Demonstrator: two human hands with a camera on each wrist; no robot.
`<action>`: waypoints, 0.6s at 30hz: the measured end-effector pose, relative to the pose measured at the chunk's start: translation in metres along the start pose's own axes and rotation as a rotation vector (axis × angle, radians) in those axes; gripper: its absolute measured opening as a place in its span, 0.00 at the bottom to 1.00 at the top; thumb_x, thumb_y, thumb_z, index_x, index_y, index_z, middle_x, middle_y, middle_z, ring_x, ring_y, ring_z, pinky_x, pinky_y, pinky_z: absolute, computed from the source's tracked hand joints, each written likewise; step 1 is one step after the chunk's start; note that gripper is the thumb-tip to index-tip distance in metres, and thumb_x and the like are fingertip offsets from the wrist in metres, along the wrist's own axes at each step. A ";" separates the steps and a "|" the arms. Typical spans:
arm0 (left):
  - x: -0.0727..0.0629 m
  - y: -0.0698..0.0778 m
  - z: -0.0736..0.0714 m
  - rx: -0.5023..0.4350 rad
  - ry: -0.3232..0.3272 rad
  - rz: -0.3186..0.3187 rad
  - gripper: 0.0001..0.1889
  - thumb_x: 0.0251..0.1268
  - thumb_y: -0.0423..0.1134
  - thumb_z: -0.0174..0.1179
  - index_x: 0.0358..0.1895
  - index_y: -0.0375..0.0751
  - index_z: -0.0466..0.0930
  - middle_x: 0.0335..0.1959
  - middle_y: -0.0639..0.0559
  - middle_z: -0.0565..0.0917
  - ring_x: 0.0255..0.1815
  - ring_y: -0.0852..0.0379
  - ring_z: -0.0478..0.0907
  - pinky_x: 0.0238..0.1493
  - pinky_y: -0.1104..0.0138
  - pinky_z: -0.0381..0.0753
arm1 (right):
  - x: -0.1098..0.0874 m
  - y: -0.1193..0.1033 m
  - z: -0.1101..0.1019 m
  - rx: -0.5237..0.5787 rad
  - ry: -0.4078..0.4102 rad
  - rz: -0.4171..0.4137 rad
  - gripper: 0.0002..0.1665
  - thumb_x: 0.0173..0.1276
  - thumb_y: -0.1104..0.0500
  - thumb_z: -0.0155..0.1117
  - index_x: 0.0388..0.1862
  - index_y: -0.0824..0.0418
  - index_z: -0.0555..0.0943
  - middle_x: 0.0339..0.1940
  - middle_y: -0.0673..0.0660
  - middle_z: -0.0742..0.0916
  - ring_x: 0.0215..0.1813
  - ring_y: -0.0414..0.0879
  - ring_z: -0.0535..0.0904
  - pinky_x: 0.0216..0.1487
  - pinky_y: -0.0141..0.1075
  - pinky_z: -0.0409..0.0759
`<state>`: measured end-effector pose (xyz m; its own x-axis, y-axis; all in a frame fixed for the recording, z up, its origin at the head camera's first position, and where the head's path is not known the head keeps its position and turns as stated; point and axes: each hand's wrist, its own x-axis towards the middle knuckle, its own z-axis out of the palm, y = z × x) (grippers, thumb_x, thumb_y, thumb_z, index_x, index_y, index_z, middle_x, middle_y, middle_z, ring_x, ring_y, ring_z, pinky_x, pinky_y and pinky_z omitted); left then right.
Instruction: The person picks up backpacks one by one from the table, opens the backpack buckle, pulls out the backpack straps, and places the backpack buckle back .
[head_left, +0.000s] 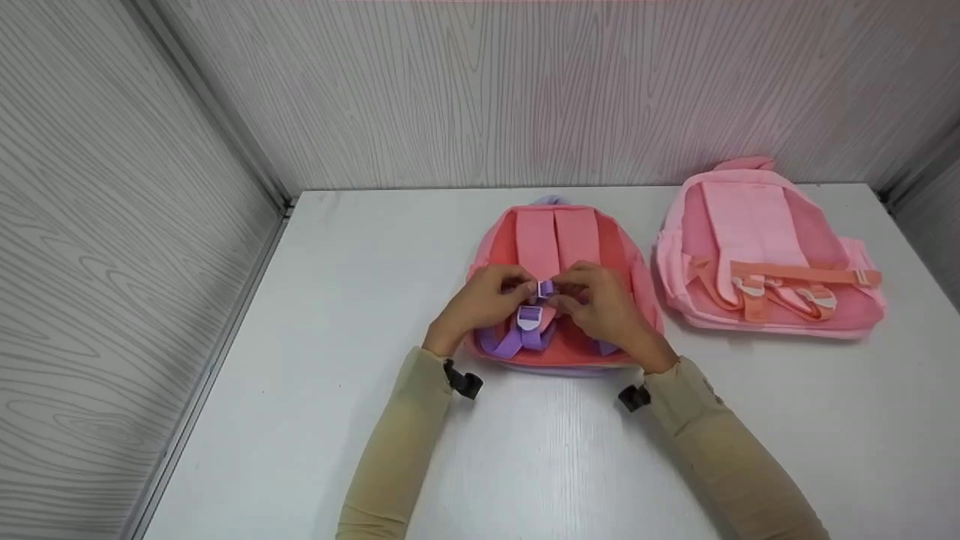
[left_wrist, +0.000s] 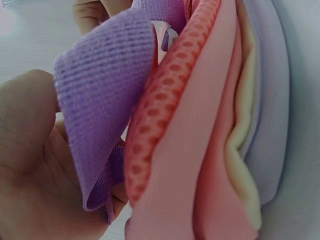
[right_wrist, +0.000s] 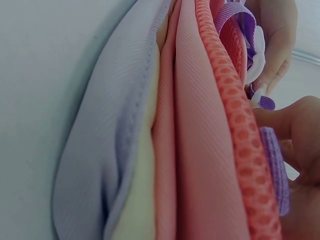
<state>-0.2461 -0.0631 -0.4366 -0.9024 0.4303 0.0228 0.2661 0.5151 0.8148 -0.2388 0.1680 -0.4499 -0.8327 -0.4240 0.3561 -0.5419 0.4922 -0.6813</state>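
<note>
A coral-pink child's backpack (head_left: 622,247) lies with its shoulder straps (head_left: 577,232) facing up. Over its middle, a small white buckle (head_left: 540,289) threaded with purple webbing (head_left: 548,288) is held between both hands. My left hand (head_left: 480,304) pinches it from the left, thumb and fingertips close together. From the right, my right hand (head_left: 604,307) pinches the same piece. Just below hangs a second white buckle (head_left: 529,318) on a purple strap (head_left: 506,345). In the left wrist view, a wide purple strap loop (left_wrist: 107,95) partly hides the left hand.
A lighter pink backpack (head_left: 750,195) with orange straps (head_left: 787,272) lies to the right, close beside the first. Both bags are on a white table (head_left: 322,360). Wood-grain panels (head_left: 487,90) stand behind and at the sides. Black camera mounts (head_left: 465,382) sit at the wrists.
</note>
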 end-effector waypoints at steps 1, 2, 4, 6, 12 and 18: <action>0.000 0.000 -0.001 0.011 -0.001 -0.001 0.11 0.82 0.42 0.59 0.50 0.42 0.89 0.40 0.52 0.86 0.40 0.59 0.78 0.44 0.66 0.78 | 0.000 0.000 0.000 0.004 -0.001 0.005 0.14 0.69 0.67 0.76 0.52 0.67 0.91 0.41 0.61 0.90 0.44 0.53 0.88 0.49 0.49 0.89; 0.000 -0.001 -0.002 0.022 -0.001 -0.002 0.11 0.83 0.42 0.59 0.50 0.42 0.89 0.40 0.52 0.86 0.39 0.59 0.78 0.44 0.66 0.77 | 0.000 0.001 0.000 0.008 -0.001 0.007 0.14 0.68 0.68 0.76 0.52 0.67 0.91 0.41 0.60 0.90 0.44 0.52 0.88 0.48 0.49 0.89; -0.002 -0.001 -0.005 0.033 -0.004 -0.011 0.12 0.83 0.43 0.59 0.52 0.42 0.89 0.42 0.52 0.86 0.40 0.59 0.78 0.44 0.66 0.77 | 0.000 0.001 0.000 0.010 -0.006 0.015 0.14 0.69 0.67 0.76 0.52 0.66 0.91 0.41 0.60 0.90 0.44 0.52 0.88 0.49 0.48 0.89; -0.002 -0.003 -0.007 0.036 -0.011 -0.014 0.12 0.83 0.42 0.59 0.53 0.42 0.89 0.43 0.52 0.86 0.42 0.58 0.78 0.45 0.66 0.78 | 0.000 0.001 -0.001 0.011 -0.008 0.024 0.14 0.69 0.67 0.76 0.53 0.66 0.91 0.41 0.60 0.90 0.45 0.52 0.88 0.49 0.48 0.89; -0.001 -0.005 -0.011 0.018 -0.029 -0.002 0.11 0.82 0.42 0.60 0.53 0.41 0.88 0.47 0.50 0.87 0.45 0.56 0.79 0.51 0.63 0.80 | 0.000 0.001 -0.001 0.015 -0.006 0.025 0.14 0.69 0.67 0.76 0.53 0.66 0.91 0.41 0.60 0.90 0.45 0.52 0.88 0.50 0.48 0.89; 0.000 -0.008 -0.009 0.008 -0.019 0.008 0.10 0.82 0.40 0.60 0.52 0.40 0.89 0.48 0.49 0.88 0.47 0.56 0.80 0.57 0.60 0.82 | 0.000 0.000 -0.002 0.009 -0.003 0.016 0.14 0.69 0.67 0.76 0.52 0.66 0.91 0.41 0.60 0.90 0.44 0.51 0.88 0.49 0.47 0.89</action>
<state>-0.2515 -0.0734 -0.4375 -0.8939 0.4479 0.0183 0.2760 0.5179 0.8097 -0.2387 0.1693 -0.4487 -0.8411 -0.4185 0.3427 -0.5271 0.4918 -0.6930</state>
